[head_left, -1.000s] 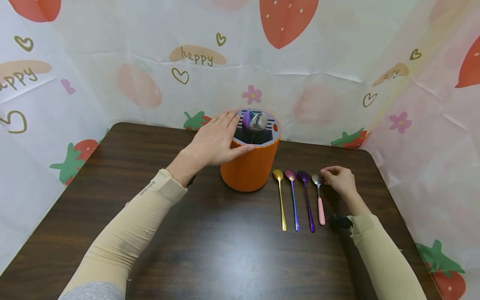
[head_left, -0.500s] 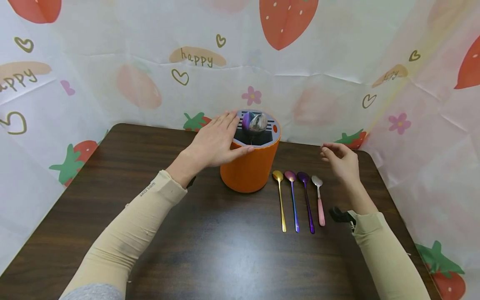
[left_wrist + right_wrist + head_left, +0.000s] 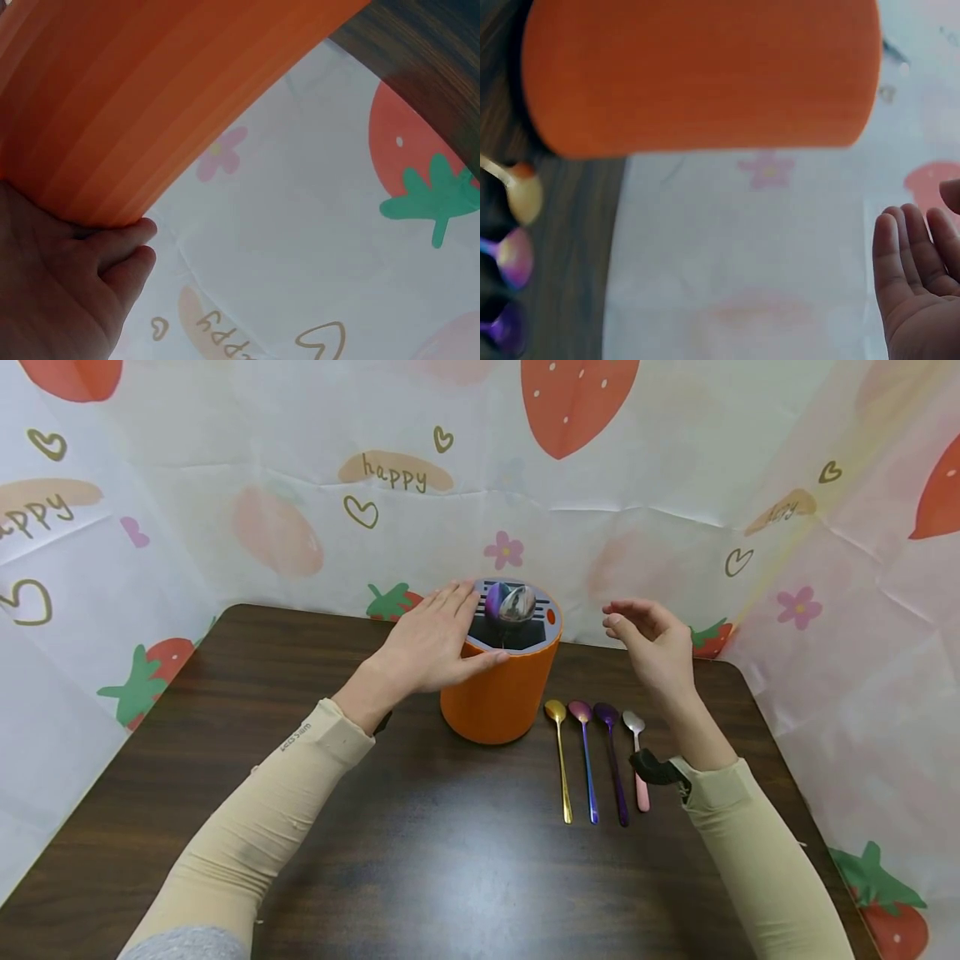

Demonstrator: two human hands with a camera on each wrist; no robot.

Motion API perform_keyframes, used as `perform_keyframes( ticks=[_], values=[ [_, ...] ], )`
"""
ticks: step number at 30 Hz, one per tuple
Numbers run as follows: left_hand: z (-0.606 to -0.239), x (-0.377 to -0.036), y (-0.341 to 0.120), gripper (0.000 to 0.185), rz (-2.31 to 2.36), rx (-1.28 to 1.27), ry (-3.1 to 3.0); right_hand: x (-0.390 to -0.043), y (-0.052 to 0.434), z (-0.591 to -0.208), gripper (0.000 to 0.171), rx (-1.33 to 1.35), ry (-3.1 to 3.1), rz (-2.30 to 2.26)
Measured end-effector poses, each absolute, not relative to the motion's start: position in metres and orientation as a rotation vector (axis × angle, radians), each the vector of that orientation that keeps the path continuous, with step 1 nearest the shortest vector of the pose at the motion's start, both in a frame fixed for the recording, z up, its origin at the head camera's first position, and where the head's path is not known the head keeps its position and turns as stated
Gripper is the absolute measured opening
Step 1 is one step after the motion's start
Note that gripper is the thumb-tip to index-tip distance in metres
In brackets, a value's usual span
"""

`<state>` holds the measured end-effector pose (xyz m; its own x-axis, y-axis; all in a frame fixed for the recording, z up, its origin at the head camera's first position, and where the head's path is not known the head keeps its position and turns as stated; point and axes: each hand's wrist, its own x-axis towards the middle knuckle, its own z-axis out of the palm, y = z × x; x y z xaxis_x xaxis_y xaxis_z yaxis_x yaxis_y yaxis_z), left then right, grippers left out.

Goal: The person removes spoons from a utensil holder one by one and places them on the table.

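My left hand (image 3: pixel 431 647) rests on the left of the rim of an orange cylindrical holder (image 3: pixel 495 702), fingers extended along the top and thumb across the front. Its side fills much of the left wrist view (image 3: pixel 150 90). A purple spoon (image 3: pixel 493 602) and a silver spoon (image 3: pixel 517 604) stand in it, bowls up; their handles are hidden. In the air right of the holder, my right hand (image 3: pixel 654 643) has its fingers loosely bent and holds nothing. Beneath it lies a pink-handled spoon (image 3: pixel 633 722), partly covered by the wrist strap.
Left of the pink-handled spoon lie a gold spoon (image 3: pixel 556 711), a pink-and-blue spoon (image 3: pixel 581 712) and a dark purple spoon (image 3: pixel 607 714) in a row. The dark wooden table (image 3: pixel 420 860) meets a strawberry-printed cloth (image 3: pixel 285 452) at the back and sides.
My right hand has risen from beside the pink-handled spoon's bowl and moved back, then left toward the holder. The left hand and the spoons have not moved.
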<state>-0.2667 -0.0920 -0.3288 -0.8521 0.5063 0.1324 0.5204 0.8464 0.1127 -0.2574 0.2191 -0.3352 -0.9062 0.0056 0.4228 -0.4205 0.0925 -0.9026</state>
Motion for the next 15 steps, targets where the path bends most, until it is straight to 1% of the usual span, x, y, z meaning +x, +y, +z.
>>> perform_keyframes(
  ticks=[5, 15],
  values=[
    [-0.329, -0.267, -0.092, 0.106, -0.217, -0.809, -2.92, -0.259, 0.198, -0.325, 0.022, 0.522, -2.053, 1.885],
    [-0.329, -0.268, -0.092, 0.105, -0.23, -0.819, -2.918, -0.263, 0.166, -0.318, 0.027, 0.623, -2.2, 1.784]
  ],
)
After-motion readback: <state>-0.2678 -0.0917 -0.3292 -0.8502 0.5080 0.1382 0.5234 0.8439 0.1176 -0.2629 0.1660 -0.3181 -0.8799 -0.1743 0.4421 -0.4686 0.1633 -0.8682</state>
